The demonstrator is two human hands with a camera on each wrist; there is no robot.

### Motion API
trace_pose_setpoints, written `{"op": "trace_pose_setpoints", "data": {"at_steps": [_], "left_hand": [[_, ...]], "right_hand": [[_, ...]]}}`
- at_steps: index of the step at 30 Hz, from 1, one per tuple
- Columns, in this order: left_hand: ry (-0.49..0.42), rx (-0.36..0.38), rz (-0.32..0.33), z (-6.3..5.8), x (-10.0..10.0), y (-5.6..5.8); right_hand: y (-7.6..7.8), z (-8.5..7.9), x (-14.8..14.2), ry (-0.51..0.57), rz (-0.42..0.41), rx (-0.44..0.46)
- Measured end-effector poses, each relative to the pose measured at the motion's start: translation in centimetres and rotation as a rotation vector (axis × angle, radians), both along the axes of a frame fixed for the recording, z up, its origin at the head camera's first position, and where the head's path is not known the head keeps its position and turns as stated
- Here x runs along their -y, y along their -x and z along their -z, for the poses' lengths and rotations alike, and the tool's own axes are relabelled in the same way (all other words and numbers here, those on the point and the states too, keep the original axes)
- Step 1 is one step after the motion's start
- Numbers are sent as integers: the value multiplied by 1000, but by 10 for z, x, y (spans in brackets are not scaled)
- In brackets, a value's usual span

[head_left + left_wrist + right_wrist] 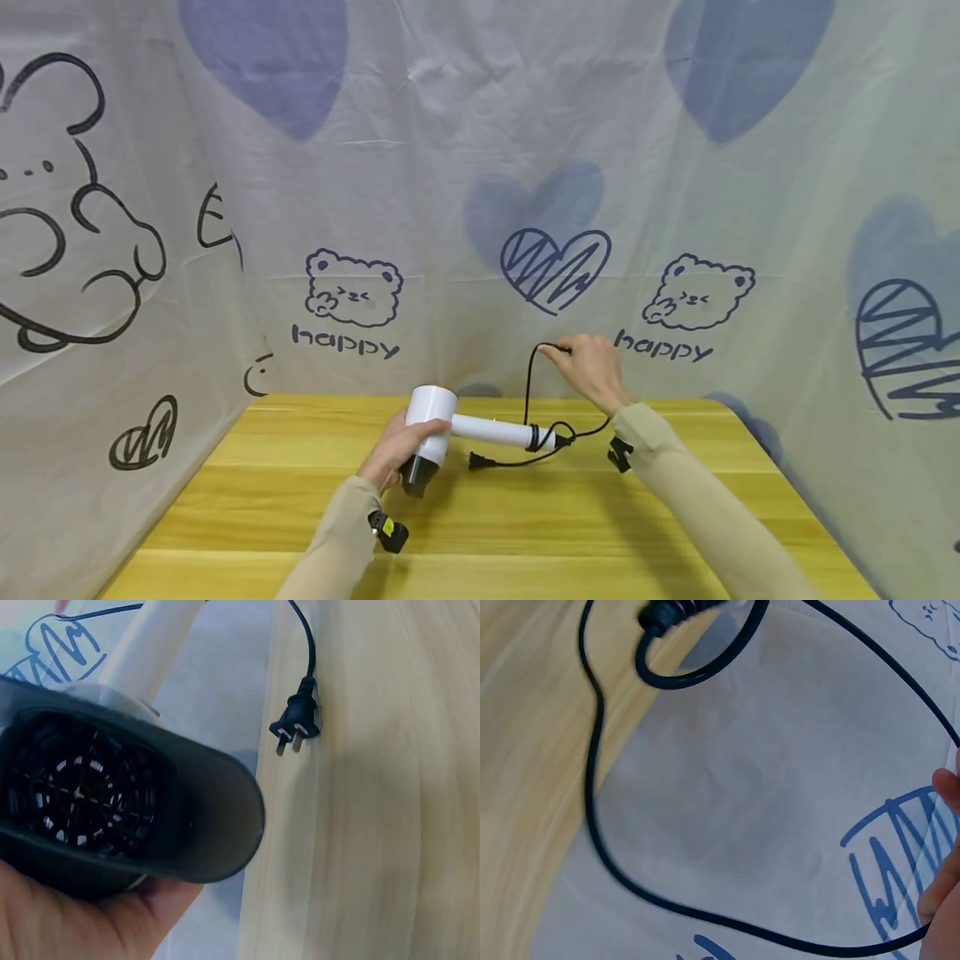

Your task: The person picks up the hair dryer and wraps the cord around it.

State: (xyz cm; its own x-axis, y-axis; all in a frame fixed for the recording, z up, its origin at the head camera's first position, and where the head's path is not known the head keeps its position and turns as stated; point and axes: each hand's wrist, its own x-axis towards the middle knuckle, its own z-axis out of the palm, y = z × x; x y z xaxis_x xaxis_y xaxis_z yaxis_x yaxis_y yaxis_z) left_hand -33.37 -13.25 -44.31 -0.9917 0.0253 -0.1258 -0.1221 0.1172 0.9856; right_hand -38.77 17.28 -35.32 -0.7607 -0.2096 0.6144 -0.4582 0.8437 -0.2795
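A white hair dryer (491, 430) with a black nozzle (418, 476) is held above the table, its handle pointing right. My left hand (397, 448) grips it round the barrel; in the left wrist view the nozzle's dark opening (82, 795) faces the camera. Black cord (528, 383) is wound round the handle's end. My right hand (592, 367) pinches a raised stretch of that cord, up and right of the handle. In the right wrist view the cord (592, 757) hangs in a wide loop. A two-pin plug (298, 720) dangles below the handle.
Beneath the hands lies a wooden table (300, 517) with yellowish planks. A pale cloth (450, 333) printed with hearts and bears hangs behind it and along both sides. Each wrist wears a small black camera (390, 533).
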Motion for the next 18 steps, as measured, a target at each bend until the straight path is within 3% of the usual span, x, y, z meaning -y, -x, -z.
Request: {"op": "trace_pose_setpoints", "data": {"at_steps": [8,18], "left_hand": [[36,-57,-125,-2,1,6],[-23,-13,-252,-2,5,7]], "right_hand": [[-15,-2,1,-4,-135,-148],[-39,9,6,-14,-277,-213]]}}
